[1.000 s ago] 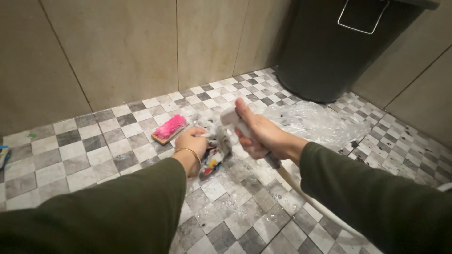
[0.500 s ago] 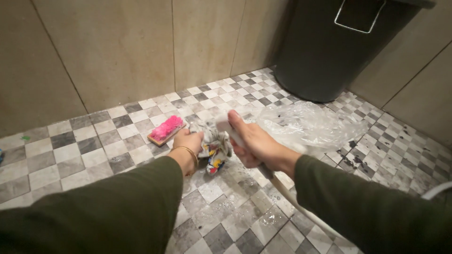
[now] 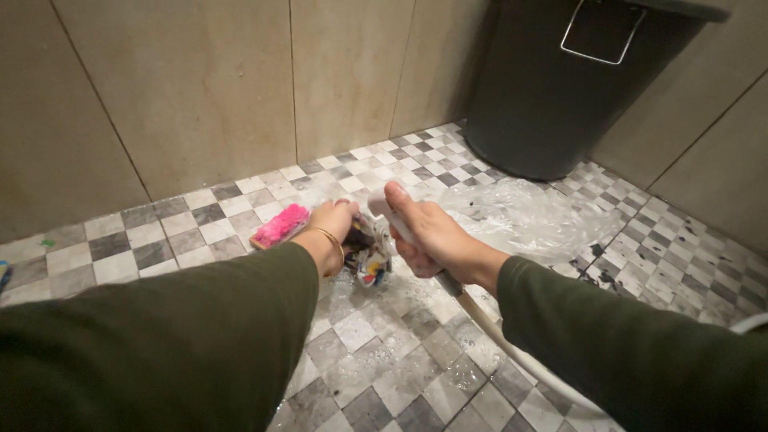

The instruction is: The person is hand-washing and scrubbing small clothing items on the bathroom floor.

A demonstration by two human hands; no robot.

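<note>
From the head view, at the centre of the frame, the left hand [image 3: 332, 224] is closed around a crumpled, colourfully printed wrapper [image 3: 368, 250] just above the wet checkered floor [image 3: 376, 360]; the right hand [image 3: 428, 236] grips a white spray nozzle [image 3: 388, 212] aimed at it, thumb on top, its hose [image 3: 496, 336] trailing to the lower right; rinsing well, I judge, means keeping the nozzle close and turning the wrapper; a pink scrub brush [image 3: 280, 226] lies left of centre, a clear plastic bag [image 3: 528, 216] right, a dark bin [image 3: 560, 88] upper right.
</note>
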